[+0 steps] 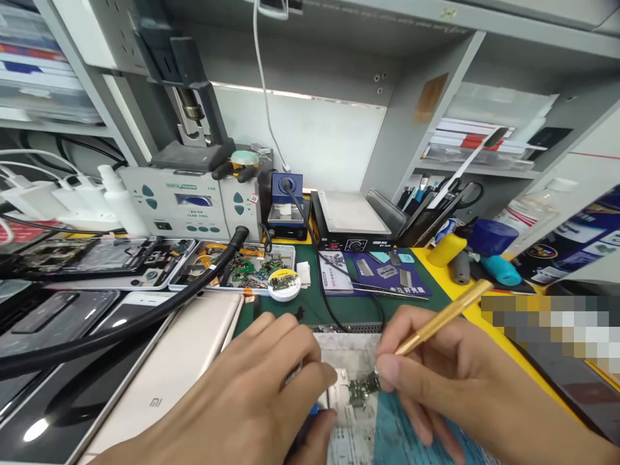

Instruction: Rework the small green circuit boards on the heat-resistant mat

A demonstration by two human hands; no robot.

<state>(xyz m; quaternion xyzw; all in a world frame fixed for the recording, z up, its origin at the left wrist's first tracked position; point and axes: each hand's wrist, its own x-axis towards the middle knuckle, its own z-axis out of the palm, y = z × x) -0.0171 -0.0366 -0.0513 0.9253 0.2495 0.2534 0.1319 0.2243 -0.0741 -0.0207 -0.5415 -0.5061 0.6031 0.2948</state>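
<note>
My right hand (436,368) pinches a slim gold pen-shaped tool (443,316), its back end slanting up to the right. The tool's working tip is hidden by my fingers. Just left of those fingertips lies a small green circuit board (359,391), next to a pale metal fixture (341,387) on a worn light work surface (353,349). My left hand (252,387) is curled at the left of the board, thumb and index finger bent towards each other. Something blue (314,409) shows between them, too covered to name.
A black hose (194,290) runs across several phones on the left, one a gold phone (194,361). A tray of circuit boards (261,265), a round white tin (284,285), tweezers (387,290) and a heating plate (356,213) sit behind. A grey soldering station (186,203) stands back left.
</note>
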